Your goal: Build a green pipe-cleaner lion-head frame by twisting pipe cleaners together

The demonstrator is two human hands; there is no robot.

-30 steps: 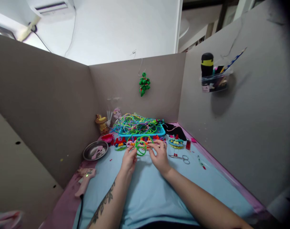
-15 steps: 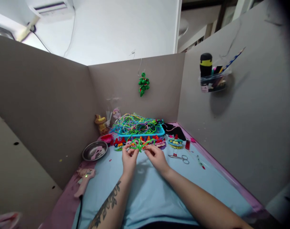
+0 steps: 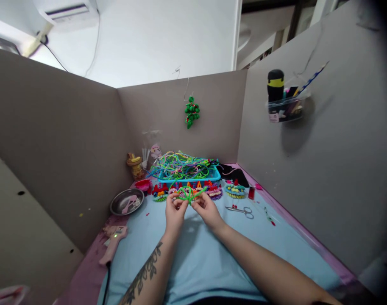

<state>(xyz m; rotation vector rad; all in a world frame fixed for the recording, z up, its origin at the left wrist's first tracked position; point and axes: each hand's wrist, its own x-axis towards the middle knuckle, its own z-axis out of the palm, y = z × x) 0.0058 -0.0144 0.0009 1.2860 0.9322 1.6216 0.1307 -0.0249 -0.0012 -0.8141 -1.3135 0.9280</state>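
Note:
Bright green pipe cleaners (image 3: 189, 193), bent into loops that cross at a centre, are held up above the blue cloth. My left hand (image 3: 176, 212) pinches them from the left with thumb and fingers. From the right, my right hand (image 3: 206, 210) pinches the same green piece close to the crossing, its fingertips nearly meeting those of the left. Behind the hands stands a row of colourful fuzzy pieces (image 3: 214, 190), partly hidden by the fingers. A blue tray (image 3: 219, 174) heaped with tangled pipe cleaners (image 3: 183, 163) lies further back.
To the right are scissors (image 3: 244, 211), a blue-yellow fuzzy piece (image 3: 234, 190) and a small red item (image 3: 251, 193). On the left sit a metal bowl (image 3: 117, 207) and a pink glue gun (image 3: 112, 248) with its cord. Grey partitions (image 3: 180, 106) enclose the table.
Both hands have shifted slightly to the right with the green pipe cleaners, and the right fingers have drawn closer to the crossing. The surrounding things look the same.

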